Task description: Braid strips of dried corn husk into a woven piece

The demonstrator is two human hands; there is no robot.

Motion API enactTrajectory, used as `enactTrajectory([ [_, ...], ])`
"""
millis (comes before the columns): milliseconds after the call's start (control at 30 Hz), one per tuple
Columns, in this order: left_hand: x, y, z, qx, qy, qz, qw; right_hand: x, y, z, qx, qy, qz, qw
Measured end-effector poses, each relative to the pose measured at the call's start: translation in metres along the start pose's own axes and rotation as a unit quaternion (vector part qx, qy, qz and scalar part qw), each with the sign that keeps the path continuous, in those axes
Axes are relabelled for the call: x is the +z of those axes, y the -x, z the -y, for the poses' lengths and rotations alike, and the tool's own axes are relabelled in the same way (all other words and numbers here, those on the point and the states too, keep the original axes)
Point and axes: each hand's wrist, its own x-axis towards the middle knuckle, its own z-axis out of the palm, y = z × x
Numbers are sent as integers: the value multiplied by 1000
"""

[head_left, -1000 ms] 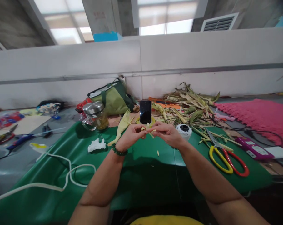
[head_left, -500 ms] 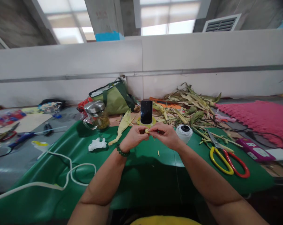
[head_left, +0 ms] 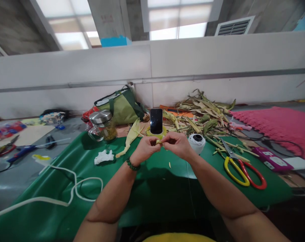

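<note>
Between my two hands is a small piece of pale yellow-green corn husk point(head_left: 159, 141), mostly covered by my fingers. My left hand point(head_left: 146, 148), with a green bead bracelet point(head_left: 131, 164) on its wrist, pinches it from the left. From the right, the fingertips of my right hand point(head_left: 177, 144) are closed on the same piece. A phone point(head_left: 156, 121) stands upright just beyond, on a yellow round base. Right of my right hand sits a white spool of thread point(head_left: 196, 144). One long corn husk leaf point(head_left: 132, 136) lies left of my left hand.
Scissors point(head_left: 239, 168) with yellow and red handles lie at right by a purple box point(head_left: 271, 158). A heap of dry husks point(head_left: 205, 109) fills the back. On the left are a glass jar point(head_left: 103, 126), crumpled white tissue point(head_left: 103, 157) and a white cord point(head_left: 75, 181). A green bag point(head_left: 122, 106) stands behind.
Both hands stay together on the husk piece, with the right fingers shifted slightly on it. The whole view has moved a little.
</note>
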Motion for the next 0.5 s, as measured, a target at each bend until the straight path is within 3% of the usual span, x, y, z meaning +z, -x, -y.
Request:
enactTrajectory([
  [267, 12, 3, -3, 17, -144, -102, 984, 3, 3, 1, -54, 95, -11, 994],
  [500, 16, 4, -4, 20, -187, -134, 973, 10, 8, 3, -85, 88, -15, 992],
])
